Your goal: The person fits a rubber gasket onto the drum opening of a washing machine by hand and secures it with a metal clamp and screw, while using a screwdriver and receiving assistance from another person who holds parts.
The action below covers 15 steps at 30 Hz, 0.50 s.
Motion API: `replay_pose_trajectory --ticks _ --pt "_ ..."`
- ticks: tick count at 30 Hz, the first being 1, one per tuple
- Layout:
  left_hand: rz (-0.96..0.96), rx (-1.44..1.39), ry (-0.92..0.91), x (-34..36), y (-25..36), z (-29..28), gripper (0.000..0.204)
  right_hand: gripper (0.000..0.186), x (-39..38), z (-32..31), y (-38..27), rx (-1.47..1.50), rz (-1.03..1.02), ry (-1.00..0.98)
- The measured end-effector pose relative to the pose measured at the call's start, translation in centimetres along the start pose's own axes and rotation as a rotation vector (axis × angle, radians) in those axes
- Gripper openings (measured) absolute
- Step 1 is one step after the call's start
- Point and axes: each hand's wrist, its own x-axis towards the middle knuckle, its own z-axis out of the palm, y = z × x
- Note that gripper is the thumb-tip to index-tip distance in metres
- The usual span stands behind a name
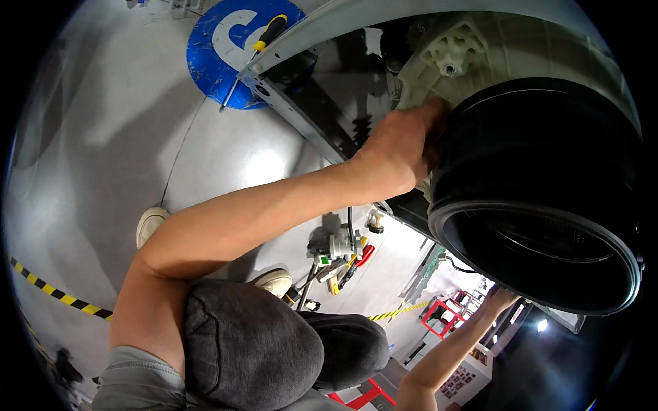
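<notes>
A large black rubber door seal (528, 151) bulges from the front of a cream plastic washing machine tub (521, 44). My left hand (406, 145) reaches across to the seal's left rear edge, where it meets the tub. Its fingers are curled there, and their tips are lost in shadow against the rubber; what they grip cannot be made out. Lower down at the right, my right hand (502, 300) is raised to the underside of the seal's front rim. The rim and the dark surroundings hide its fingers.
A metal cabinet frame (291, 113) edges the tub; a yellow-black screwdriver (255, 60) leans across it above a round blue floor sign (209, 58). A pump-like part (339, 245) and red-handled pliers (360, 264) lie on the floor by my shoe (274, 281). Striped tape (62, 294) runs at left.
</notes>
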Motion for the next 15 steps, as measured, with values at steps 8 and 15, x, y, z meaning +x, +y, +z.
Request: replay_pose_trajectory --ticks 8,15 --pt "0.036 0.448 -0.046 -0.5 -0.1 -0.6 0.026 0.036 0.4 0.1 0.4 0.043 0.007 0.008" --pt "-0.039 0.618 -0.025 -0.1 0.6 0.4 0.028 0.035 -0.1 1.5 1.3 0.107 -0.063 -0.08"
